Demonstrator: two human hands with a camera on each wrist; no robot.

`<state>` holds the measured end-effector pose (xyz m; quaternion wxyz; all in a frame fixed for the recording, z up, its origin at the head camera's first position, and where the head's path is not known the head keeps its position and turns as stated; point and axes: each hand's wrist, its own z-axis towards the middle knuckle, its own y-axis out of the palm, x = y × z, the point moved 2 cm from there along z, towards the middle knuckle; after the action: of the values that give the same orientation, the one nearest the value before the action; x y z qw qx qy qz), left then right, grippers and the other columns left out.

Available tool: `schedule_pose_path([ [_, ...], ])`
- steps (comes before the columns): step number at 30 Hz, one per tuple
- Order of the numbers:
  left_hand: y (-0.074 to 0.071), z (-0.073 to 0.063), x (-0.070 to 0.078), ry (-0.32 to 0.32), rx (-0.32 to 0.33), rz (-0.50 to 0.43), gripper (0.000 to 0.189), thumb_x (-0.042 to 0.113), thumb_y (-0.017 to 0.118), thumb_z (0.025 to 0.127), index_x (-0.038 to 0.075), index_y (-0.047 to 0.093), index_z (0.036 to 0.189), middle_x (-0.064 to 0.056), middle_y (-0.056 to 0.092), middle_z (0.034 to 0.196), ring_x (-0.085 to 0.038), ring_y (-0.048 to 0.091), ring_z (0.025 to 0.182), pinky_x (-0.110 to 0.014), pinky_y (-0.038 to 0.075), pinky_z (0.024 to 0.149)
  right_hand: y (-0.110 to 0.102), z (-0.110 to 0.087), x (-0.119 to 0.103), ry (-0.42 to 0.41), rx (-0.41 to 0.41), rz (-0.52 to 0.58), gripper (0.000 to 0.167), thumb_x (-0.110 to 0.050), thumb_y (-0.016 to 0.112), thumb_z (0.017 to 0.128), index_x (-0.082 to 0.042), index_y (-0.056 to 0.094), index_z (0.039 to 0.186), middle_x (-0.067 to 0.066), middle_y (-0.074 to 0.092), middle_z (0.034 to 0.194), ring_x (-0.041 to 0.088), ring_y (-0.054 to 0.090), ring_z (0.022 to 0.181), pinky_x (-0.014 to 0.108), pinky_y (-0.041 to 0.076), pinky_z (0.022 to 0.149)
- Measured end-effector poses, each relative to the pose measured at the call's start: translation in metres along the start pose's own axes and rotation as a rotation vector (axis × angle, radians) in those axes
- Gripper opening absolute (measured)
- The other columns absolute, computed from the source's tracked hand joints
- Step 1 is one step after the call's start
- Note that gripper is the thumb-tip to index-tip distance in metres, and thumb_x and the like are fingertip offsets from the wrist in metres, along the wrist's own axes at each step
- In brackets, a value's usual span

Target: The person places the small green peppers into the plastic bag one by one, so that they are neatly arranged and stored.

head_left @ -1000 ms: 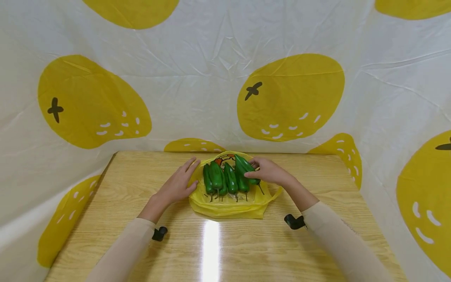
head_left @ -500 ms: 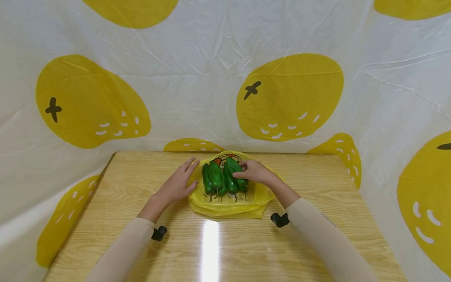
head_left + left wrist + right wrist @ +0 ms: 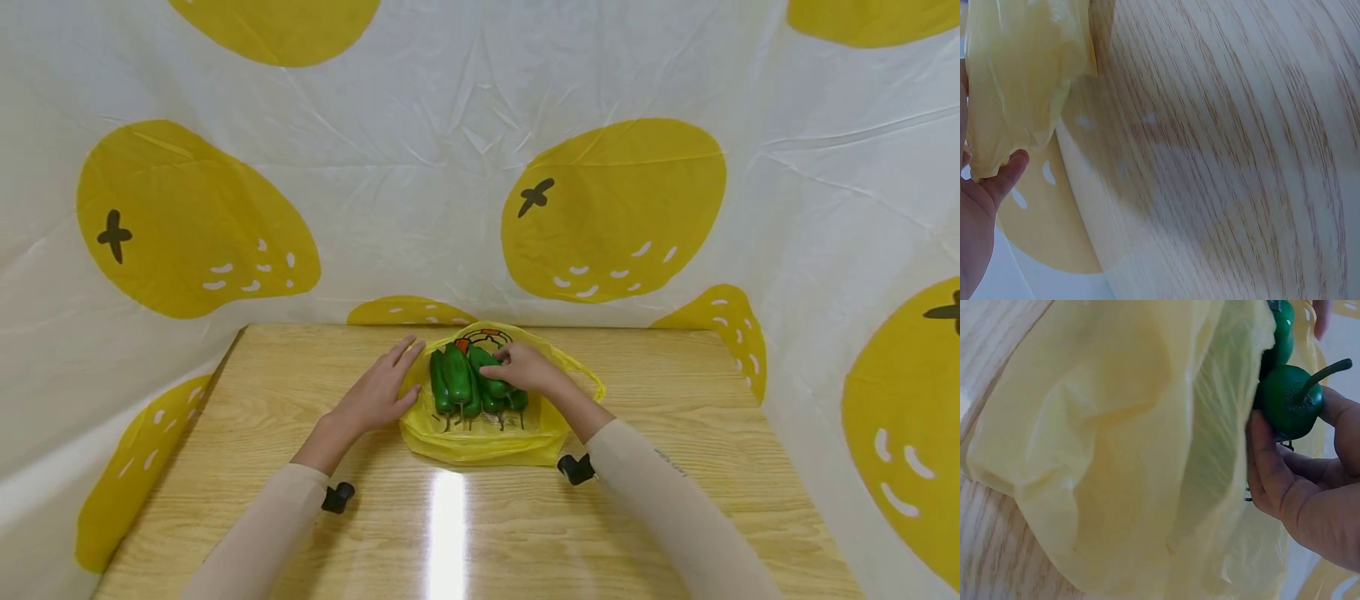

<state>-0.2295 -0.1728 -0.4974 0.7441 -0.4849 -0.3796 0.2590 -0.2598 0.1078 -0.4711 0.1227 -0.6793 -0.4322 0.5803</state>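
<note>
A yellow plastic bag [image 3: 487, 450] lies with its mouth spread open on the table, and several green peppers [image 3: 456, 375] sit side by side in it, stems toward me. My right hand [image 3: 521, 368] reaches over the bag's right side and grips one green pepper [image 3: 1291, 403] between thumb and fingers, on top of the row. In the right wrist view its stem points away from the bag wall. My left hand [image 3: 378, 390] rests at the bag's left edge with fingers extended. The left wrist view shows the thumb against the yellow plastic [image 3: 1022, 75]; the other fingers are mostly hidden.
The wooden table [image 3: 300, 375] ends at a white curtain [image 3: 412, 225] printed with yellow fruit, which hangs behind it and at both sides. A bag handle loop [image 3: 596, 383] sticks out on the right. Black wrist mounts [image 3: 576, 469] hang below both sleeves.
My right hand has moved left with the green pepper, from the bag's right side to over the row, and lowered it slightly. The left hand stays where it was.
</note>
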Motion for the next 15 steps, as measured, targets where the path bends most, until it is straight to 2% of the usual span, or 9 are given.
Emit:
schedule_pose_path([
  [2,-0.0006,-0.0003,0.0001,-0.006,-0.004,-0.003,0.074,0.021,0.067,0.099,0.006,0.031,0.162,-0.019,0.028,0.167,-0.044,0.046,0.143,-0.058,0.043,0.114,0.0014,-0.0003,-0.0006,0.004,0.008,0.008,0.064,-0.04,0.068,0.1,0.004,0.056,0.144,-0.002,0.048,0.063,0.014,0.043,0.054,0.028,0.04,0.057],
  [5,-0.0011,-0.0004,0.0003,-0.012,-0.007,-0.009,0.074,0.021,0.067,0.098,0.006,0.031,0.162,-0.019,0.028,0.167,-0.044,0.045,0.143,-0.059,0.043,0.114,0.0024,-0.0012,-0.0017,0.007,0.021,0.015,0.063,-0.04,0.068,0.1,0.004,0.056,0.144,0.002,0.056,0.065,0.022,0.06,0.061,0.029,0.051,0.063],
  [8,-0.0009,0.0002,0.0008,-0.009,-0.011,-0.012,0.074,0.02,0.068,0.098,0.006,0.031,0.162,-0.019,0.028,0.167,-0.044,0.045,0.143,-0.059,0.042,0.114,0.0028,-0.0022,-0.0027,0.015,0.034,0.02,0.061,-0.039,0.067,0.101,0.004,0.056,0.143,0.006,0.061,0.067,0.029,0.072,0.072,0.036,0.06,0.074],
  [11,-0.0008,0.0007,0.001,-0.012,-0.016,-0.012,0.075,0.019,0.067,0.099,0.006,0.03,0.162,-0.019,0.027,0.168,-0.043,0.044,0.144,-0.058,0.042,0.115,0.0036,-0.0024,-0.0042,0.019,0.041,0.012,0.06,-0.039,0.066,0.101,0.004,0.057,0.142,0.007,0.061,0.067,0.028,0.075,0.074,0.041,0.062,0.085],
  [15,-0.0013,0.0007,0.0007,-0.022,-0.015,-0.015,0.075,0.02,0.067,0.099,0.006,0.03,0.162,-0.018,0.027,0.168,-0.043,0.044,0.144,-0.058,0.042,0.115,0.0051,-0.0014,-0.0061,0.011,0.046,-0.005,0.059,-0.04,0.065,0.102,0.004,0.059,0.141,0.006,0.06,0.068,0.022,0.075,0.071,0.042,0.061,0.088],
])
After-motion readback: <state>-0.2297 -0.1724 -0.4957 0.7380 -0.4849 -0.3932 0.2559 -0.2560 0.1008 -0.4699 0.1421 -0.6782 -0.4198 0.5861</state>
